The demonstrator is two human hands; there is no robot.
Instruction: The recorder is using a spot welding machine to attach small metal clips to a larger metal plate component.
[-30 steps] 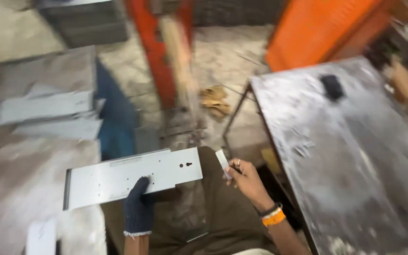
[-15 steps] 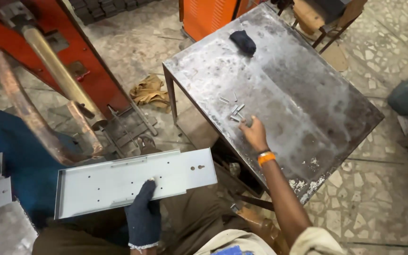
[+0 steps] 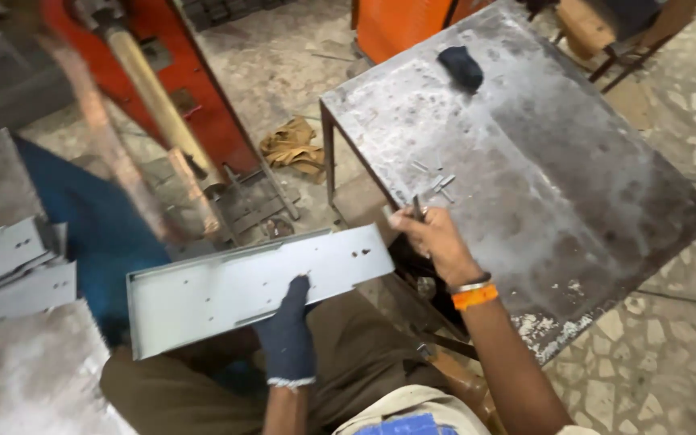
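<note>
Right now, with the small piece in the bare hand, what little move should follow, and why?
Probably carry the right hand with its small metal piece leftward to the holes at the panel's near end. The gloved left hand holds the panel flat, holes beside that hand.

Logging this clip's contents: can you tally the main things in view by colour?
Grey: 3 – sheet-metal panel held by the gloved left hand, steel table, stacked panels
Orange: 2 – wristband, cabinet
Red: 1 – press machine
Dark: 1 – glove on table
Total: 7
</note>
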